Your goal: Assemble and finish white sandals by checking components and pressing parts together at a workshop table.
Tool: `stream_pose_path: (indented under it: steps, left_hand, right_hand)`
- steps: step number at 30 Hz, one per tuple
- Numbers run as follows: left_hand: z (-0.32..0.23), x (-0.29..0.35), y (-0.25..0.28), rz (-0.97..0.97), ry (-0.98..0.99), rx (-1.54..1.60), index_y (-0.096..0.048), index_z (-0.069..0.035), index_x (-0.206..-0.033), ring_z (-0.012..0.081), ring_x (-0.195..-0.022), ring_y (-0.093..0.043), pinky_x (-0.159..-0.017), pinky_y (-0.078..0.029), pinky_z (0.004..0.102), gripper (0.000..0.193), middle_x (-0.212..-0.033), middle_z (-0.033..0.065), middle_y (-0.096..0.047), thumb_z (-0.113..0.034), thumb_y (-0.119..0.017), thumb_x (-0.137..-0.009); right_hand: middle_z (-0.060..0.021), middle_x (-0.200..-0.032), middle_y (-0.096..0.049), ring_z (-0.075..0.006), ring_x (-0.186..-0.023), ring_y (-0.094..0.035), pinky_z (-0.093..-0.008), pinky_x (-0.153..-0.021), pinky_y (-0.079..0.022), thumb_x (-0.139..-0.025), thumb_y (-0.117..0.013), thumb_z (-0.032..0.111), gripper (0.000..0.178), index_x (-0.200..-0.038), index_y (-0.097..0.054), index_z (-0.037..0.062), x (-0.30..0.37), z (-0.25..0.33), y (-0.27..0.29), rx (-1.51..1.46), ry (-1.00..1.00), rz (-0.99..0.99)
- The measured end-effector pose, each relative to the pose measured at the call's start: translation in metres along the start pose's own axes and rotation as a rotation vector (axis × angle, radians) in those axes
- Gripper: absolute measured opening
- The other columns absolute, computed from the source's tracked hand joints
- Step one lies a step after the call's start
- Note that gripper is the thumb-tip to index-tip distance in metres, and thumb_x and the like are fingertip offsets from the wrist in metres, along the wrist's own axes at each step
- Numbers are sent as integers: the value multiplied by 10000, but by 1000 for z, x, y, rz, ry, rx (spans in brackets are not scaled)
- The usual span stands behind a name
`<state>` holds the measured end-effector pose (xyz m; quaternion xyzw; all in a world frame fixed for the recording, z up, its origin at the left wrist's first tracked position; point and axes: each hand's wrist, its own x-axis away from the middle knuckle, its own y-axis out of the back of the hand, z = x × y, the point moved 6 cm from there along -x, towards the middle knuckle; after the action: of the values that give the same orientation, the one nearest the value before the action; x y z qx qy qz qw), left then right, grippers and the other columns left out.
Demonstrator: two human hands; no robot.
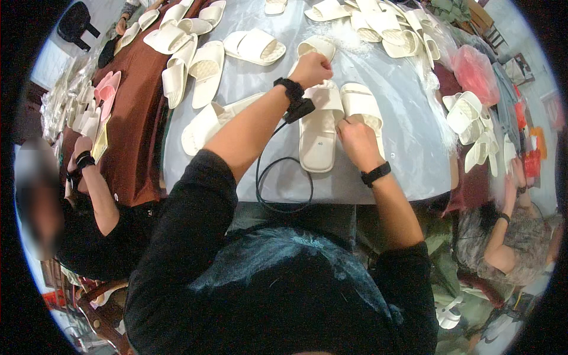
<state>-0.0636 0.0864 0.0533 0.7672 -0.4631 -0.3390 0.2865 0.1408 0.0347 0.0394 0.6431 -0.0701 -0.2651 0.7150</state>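
Observation:
Two cream slippers lie side by side in front of me, the left one (317, 151) and the right one (357, 96). My left hand (312, 71) is closed in a fist above the far end of the left slipper, beside another cream slipper (318, 44). What its fingers hold, if anything, is hidden. Between the two near slippers is my right hand (360, 143), its fingers curled and its fingertips at the edge of the left slipper. I cannot make out anything in them. A black device (299, 111) sits on my left wrist, with a cable looping down.
Several cream slippers (254, 46) lie across the grey-covered table (408, 154). White powder or scraps (349, 38) are scattered near the far slipper pile (383, 23). Other people work at the left (97, 189) and right (509, 219). A pink plastic bag (475, 74) stands at the right.

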Motion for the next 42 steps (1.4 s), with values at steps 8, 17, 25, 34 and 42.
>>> stream_pose_path:
  steps: [8, 17, 25, 34, 42]
  left_hand:
    - [-34, -48, -60, 461, -5, 277, -677, 55, -800, 127, -557, -633, -508, -502, 248, 125, -648, 91, -675, -69, -659, -801]
    - [-31, -61, -110, 621, 169, 352, -729, 32, -854, 130, -611, -683, -549, -564, 250, 154, -719, 95, -700, -108, -727, -791]
    - [-44, -45, -69, 378, 60, 461, -715, 27, -896, 119, -617, -646, -552, -521, 251, 172, -744, 73, -689, -137, -703, -847]
    - [-67, 5, -20, 259, 4, 571, -719, 21, -914, 90, -603, -595, -554, -493, 238, 193, -716, 61, -671, -165, -694, -868]
    - [-32, 21, -9, 84, 92, 728, -705, 10, -961, 78, -629, -583, -537, -466, 226, 193, -709, 31, -655, -166, -681, -886]
  right_hand:
    - [-184, -818, -609, -381, -758, -615, -471, -671, -500, -849, -550, 130, 134, -800, -588, 11, 1, -10, -3, -126, -22, -75]
    - [-171, -850, -633, -354, -839, -628, -438, -748, -514, -817, -507, 82, 148, -805, -622, -11, 0, -7, 7, -133, -50, 13]
    - [-165, -932, -644, -349, -845, -625, -432, -739, -511, -832, -579, 40, 158, -974, -632, -5, 14, -12, 72, -266, -132, -506]
    - [-127, -841, -692, -229, -760, -675, -328, -661, -533, -831, -652, 33, 145, -969, -649, -12, -63, -96, 32, -764, -310, -290]
    - [-43, -718, -653, -101, -643, -630, -234, -556, -500, -919, -592, 68, 87, -962, -643, 13, -68, -94, 17, -1155, -364, -399]
